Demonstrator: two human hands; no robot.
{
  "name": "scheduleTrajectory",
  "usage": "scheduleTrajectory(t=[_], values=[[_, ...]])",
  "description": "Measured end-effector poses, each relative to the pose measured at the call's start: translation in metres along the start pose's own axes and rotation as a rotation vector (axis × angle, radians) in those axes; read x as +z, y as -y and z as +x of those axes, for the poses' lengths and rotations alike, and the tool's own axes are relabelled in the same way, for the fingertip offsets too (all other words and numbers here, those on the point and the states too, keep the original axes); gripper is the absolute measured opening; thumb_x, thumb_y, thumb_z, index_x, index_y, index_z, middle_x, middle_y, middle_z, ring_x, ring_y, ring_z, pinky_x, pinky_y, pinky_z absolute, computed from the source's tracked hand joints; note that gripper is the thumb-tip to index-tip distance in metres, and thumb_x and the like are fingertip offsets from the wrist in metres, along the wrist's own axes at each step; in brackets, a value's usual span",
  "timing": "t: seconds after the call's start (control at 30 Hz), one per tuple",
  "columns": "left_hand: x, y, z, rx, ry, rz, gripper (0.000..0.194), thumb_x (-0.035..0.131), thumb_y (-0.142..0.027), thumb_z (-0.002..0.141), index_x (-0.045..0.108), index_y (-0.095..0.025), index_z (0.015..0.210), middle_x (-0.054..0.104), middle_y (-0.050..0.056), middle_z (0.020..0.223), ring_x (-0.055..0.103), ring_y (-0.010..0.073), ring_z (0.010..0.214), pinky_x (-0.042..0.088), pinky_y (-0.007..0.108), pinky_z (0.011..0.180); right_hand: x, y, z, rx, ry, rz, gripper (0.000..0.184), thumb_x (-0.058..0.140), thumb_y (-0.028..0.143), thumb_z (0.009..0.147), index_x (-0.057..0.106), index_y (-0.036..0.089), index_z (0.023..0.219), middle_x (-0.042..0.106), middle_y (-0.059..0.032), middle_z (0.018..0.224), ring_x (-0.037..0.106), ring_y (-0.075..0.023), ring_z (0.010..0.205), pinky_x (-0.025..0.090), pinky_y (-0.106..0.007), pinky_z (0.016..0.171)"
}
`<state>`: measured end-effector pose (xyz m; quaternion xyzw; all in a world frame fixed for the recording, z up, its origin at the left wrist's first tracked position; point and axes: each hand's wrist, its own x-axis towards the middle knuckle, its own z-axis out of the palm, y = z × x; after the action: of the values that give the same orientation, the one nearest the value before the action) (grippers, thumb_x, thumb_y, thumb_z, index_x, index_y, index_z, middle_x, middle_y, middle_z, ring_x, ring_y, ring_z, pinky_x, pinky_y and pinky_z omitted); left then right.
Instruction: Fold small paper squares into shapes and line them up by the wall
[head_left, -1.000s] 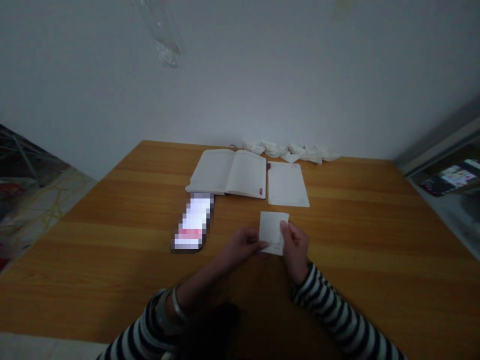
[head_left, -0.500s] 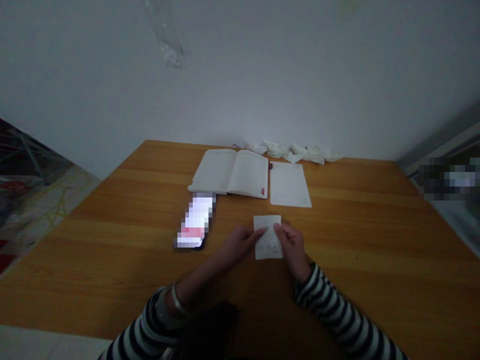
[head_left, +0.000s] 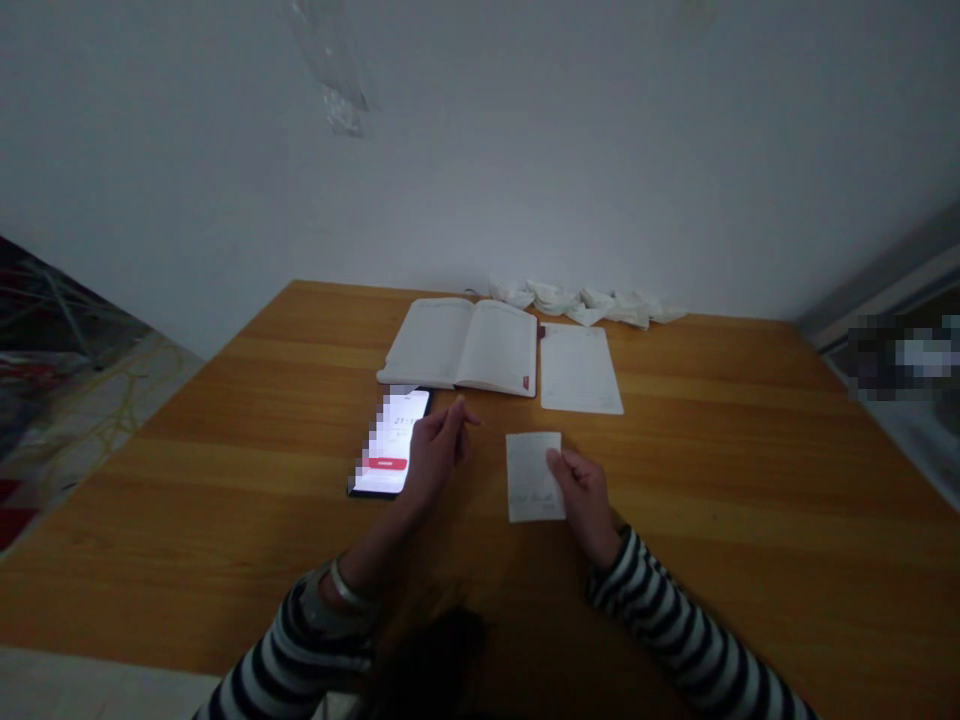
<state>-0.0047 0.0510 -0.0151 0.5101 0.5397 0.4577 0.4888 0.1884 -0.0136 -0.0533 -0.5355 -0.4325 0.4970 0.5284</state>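
A small white folded paper (head_left: 531, 474) lies on the wooden table (head_left: 750, 480) in front of me. My right hand (head_left: 585, 500) pinches its right edge, thumb on top. My left hand (head_left: 435, 452) is off the paper and hovers beside a lit phone (head_left: 390, 442), fingers stretched forward and holding nothing.
An open notebook (head_left: 461, 345) lies beyond the phone, with a loose white sheet (head_left: 579, 368) to its right. Several crumpled white papers (head_left: 585, 300) line the table's far edge by the wall. The table's left edge drops to the floor.
My left hand has let go of the folded paper and moved left and forward to the phone. The paper now lies flat under my right hand alone.
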Motion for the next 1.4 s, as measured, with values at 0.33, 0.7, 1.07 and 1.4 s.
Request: scheduleTrajectory(t=[0.33,0.7,1.07,1.4], values=[[0.012,0.003,-0.011,0.07,0.435,0.077,0.029,0.065,-0.04,0.089,0.071,-0.016,0.105,0.072,0.007,0.092,0.065,0.019,0.082,0.052,0.029,0.071,-0.01,0.006,0.01,0.02,0.187,-0.007,0.043,0.063,0.058,0.087,0.068,0.016,0.082,0.061,0.0007,0.065,0.054,-0.0128,0.055,0.043,-0.024,0.051],[0.02,0.019,-0.016,-0.072,0.492,-0.068,0.069,0.07,-0.038,0.085,0.041,-0.019,0.145,0.07,0.003,0.085,0.065,0.0176,0.073,0.049,0.027,0.064,-0.007,0.002,0.013,-0.018,0.014,0.074,0.044,0.072,0.051,0.082,0.065,0.02,0.112,0.068,-0.0001,0.07,0.064,-0.018,0.062,0.051,-0.028,0.055],[0.005,0.01,0.0,-0.027,0.469,0.062,0.038,0.062,-0.05,0.087,0.07,-0.013,0.091,0.068,0.005,0.079,0.059,0.0161,0.069,0.044,0.025,0.061,-0.014,0.007,0.003,-0.183,0.154,-0.136,0.027,0.059,0.042,0.096,0.075,0.02,0.097,0.074,-0.005,0.082,0.068,-0.0181,0.073,0.055,-0.03,0.069],[-0.004,0.008,0.001,-0.033,0.827,0.138,0.04,0.058,-0.049,0.093,0.074,-0.012,0.093,0.065,0.004,0.073,0.052,0.0126,0.061,0.037,0.023,0.055,-0.035,0.014,0.017,-0.259,0.476,-0.231,0.013,0.07,0.031,0.09,0.079,0.023,0.093,0.075,-0.0055,0.092,0.069,-0.0176,0.087,0.054,-0.03,0.08]])
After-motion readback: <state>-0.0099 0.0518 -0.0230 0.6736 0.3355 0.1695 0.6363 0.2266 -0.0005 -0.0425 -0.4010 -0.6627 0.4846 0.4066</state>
